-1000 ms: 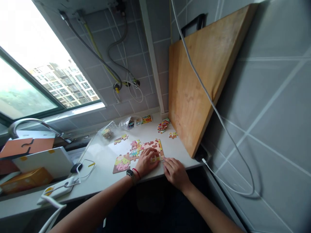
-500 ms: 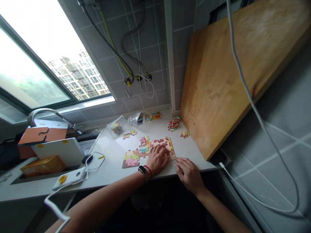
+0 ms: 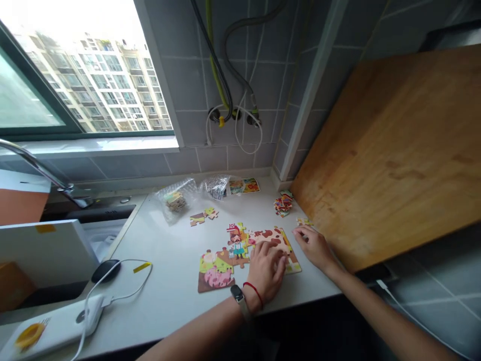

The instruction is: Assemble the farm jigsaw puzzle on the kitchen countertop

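Observation:
My left hand (image 3: pixel 266 268) lies over a partly assembled jigsaw puzzle, fingers spread and pressed down on the brown-spotted cow section (image 3: pixel 272 240), part of which it hides. To its left, a farmer figure in a red cap (image 3: pixel 236 243) and a pink pig section (image 3: pixel 215 277) join the same puzzle. My right hand (image 3: pixel 315 249) is off the puzzle's right edge, its fingers loosely bent and nothing visible in them. Just beyond its fingertips is a small yellowish puzzle piece (image 3: pixel 303 221), partly covered by the hand.
A heap of loose puzzle pieces (image 3: pixel 283 203) lies by the leaning wooden board (image 3: pixel 398 165). Two joined pieces (image 3: pixel 197 219), a plastic bag of pieces (image 3: pixel 176 200) and a picture card (image 3: pixel 251 185) are farther back. At left are a white power strip (image 3: pixel 56 328), cables and the sink (image 3: pixel 112 213).
My right hand has left the puzzle's lower right edge and moved up and right toward the loose piece. My left hand stays on the puzzle. The view has turned and come closer.

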`<state>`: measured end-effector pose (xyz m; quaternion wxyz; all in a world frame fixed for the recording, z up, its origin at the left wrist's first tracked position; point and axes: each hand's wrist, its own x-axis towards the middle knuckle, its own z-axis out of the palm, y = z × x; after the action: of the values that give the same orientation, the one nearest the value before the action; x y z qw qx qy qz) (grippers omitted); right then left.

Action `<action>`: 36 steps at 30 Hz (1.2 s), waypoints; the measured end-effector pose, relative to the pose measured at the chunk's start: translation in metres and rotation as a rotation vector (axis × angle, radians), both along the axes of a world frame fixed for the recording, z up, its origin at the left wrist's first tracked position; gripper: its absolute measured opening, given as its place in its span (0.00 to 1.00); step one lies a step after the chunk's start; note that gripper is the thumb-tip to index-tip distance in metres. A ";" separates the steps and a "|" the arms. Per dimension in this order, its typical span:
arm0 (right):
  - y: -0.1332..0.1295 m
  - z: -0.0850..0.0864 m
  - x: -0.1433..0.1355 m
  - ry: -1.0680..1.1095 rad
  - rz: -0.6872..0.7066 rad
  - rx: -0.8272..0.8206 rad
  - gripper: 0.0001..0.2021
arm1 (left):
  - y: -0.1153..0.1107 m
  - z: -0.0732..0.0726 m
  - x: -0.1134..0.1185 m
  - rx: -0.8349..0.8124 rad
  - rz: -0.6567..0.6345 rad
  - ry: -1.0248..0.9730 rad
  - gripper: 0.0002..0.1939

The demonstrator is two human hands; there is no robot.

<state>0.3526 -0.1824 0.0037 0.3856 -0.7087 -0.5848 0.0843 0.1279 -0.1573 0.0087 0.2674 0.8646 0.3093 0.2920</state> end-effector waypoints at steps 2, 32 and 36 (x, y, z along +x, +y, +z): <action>0.023 0.011 0.007 -0.149 0.030 -0.066 0.16 | 0.018 0.013 -0.014 -0.051 -0.085 -0.110 0.07; 0.158 0.067 0.028 -0.477 -0.207 -0.756 0.27 | 0.180 -0.022 -0.147 0.011 0.038 0.010 0.23; 0.143 0.067 0.035 -0.424 -0.153 -0.699 0.23 | 0.179 -0.022 -0.146 0.029 0.032 -0.017 0.22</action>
<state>0.3880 -0.0398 0.0711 -0.0020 -0.8400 -0.5330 0.1012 -0.0185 0.0222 -0.0133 0.2527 0.8608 0.3166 0.3082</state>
